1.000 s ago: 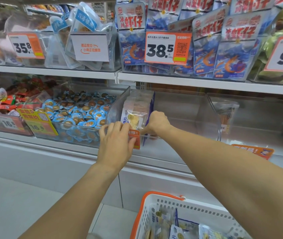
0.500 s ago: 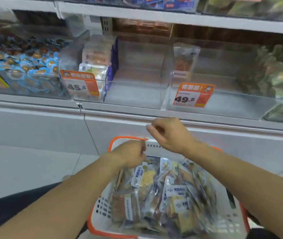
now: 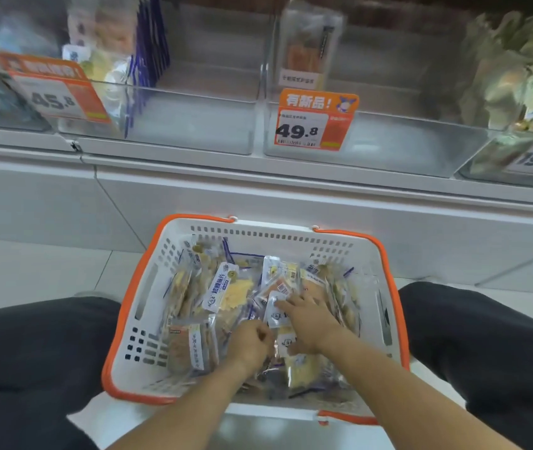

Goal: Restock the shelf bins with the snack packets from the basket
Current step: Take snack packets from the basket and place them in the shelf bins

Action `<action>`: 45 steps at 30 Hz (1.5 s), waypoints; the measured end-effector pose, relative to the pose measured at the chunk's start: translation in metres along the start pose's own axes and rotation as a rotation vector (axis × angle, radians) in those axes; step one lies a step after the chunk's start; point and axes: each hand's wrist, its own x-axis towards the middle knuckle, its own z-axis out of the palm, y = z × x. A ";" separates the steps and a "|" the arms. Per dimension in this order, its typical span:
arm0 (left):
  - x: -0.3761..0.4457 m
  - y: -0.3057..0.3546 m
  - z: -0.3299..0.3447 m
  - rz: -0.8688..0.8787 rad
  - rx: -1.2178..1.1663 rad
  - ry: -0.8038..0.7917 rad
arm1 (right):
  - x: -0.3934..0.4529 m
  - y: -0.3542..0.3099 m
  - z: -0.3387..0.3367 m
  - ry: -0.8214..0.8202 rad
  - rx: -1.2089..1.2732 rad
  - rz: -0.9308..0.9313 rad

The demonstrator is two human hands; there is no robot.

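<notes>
Closest to me, the person crouches with a dark-trousered knee on each side of the white, orange-rimmed basket (image 3: pixel 148 287), and both bare hands are down among the snack packets (image 3: pixel 226 287) heaped inside it. The left hand (image 3: pixel 252 344) is curled into a loose fist on the pile; its fingers seem to nip the edge of a packet, though I cannot tell for sure that it has hold of one. The right hand (image 3: pixel 309 321) lies flatter, fingers spread and pressing across a clear packet with a white label, not yet closed round it. To do this step well, I would say the right hand should gather packets of one kind, faces turned the same way, and lift them as a neat stack, not drag them up loose, since the slippery film looks likely to slide. By count: one basket, two hands, and more packets than I can number, well over a dozen overlapping. Beyond the basket runs the white shelf front, and on it I count two clear bins plainly: the left bin (image 3: pixel 193 125) under the 45.8 price tag (image 3: pixel 54 92) holds a short row of upright packets at its left side only, and the right bin (image 3: pixel 388 147) behind the 49.8 price tag (image 3: pixel 315 125) holds a single standing packet. Further bins at both edges are too blurred to count.
</notes>
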 end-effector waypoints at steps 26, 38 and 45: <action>-0.054 0.125 -0.248 0.248 -0.568 0.000 | -0.045 -0.060 -0.184 0.535 1.638 -0.294; -0.027 0.112 -0.408 0.655 0.580 0.999 | -0.039 -0.103 -0.338 1.393 0.494 -0.490; -0.019 0.100 -0.408 0.581 0.567 0.968 | 0.040 -0.157 -0.397 0.903 0.700 -0.303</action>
